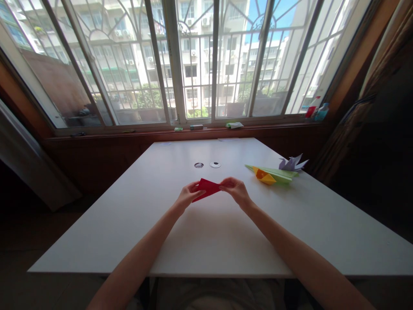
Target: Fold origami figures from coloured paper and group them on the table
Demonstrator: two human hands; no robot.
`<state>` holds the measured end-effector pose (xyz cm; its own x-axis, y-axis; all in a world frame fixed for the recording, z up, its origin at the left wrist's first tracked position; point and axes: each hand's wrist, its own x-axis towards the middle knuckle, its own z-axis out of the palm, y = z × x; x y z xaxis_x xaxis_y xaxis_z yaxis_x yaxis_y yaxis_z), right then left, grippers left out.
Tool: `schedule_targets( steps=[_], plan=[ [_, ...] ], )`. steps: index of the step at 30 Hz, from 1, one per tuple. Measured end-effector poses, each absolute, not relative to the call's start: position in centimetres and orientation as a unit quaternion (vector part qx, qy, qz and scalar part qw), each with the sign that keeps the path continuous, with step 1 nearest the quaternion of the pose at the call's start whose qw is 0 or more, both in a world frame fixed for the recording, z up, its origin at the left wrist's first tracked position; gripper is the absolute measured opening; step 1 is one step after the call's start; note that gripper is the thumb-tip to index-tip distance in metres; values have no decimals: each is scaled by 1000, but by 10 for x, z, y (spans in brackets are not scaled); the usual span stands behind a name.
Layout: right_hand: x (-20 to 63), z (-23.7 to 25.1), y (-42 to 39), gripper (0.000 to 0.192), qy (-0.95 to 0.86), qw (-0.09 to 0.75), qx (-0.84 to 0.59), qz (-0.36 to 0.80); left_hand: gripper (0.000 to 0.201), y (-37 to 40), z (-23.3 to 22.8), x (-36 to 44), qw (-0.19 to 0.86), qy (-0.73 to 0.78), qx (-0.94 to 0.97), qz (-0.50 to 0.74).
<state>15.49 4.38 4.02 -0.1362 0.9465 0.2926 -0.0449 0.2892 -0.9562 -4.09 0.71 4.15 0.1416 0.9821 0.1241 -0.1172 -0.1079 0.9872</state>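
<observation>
A piece of folded red paper (208, 187) is held between my two hands, over the middle of the white table (129, 224). My left hand (188, 194) grips its left side, with the thumb lying across the front. At the paper's right corner, my right hand (235, 188) pinches the tip between thumb and fingers. To the right lie a yellow paper boat (265, 176), a light green folded paper plane (285, 175) and a pale purple folded paper figure (293, 163) with pointed tips.
Two round discs (215, 164) lie on the table beyond the paper. Small packets (234, 125) rest on the windowsill, with red and blue bottles (321, 112) at its right end. A barred window spans the back, and curtains hang at both sides.
</observation>
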Motion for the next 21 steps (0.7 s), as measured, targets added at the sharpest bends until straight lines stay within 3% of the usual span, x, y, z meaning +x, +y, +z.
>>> schedule_targets(
  steps=[3,7,12,18,21],
  plan=[
    [151,42,39,25,-619,522,-359,464,35,8,38,-40,518,416,526,531],
    [146,47,32,41,-586,519,-359,508,33,10,35,-37,522,416,483,566],
    [141,42,29,34,-611,393,-369,580,31,8,27,-30,529,398,462,590],
    [140,37,32,33,-601,401,-368,586,32,6,29,-30,522,421,479,567],
    [140,39,32,43,-593,401,-363,596,29,6,33,-32,521,432,485,554]
  ],
)
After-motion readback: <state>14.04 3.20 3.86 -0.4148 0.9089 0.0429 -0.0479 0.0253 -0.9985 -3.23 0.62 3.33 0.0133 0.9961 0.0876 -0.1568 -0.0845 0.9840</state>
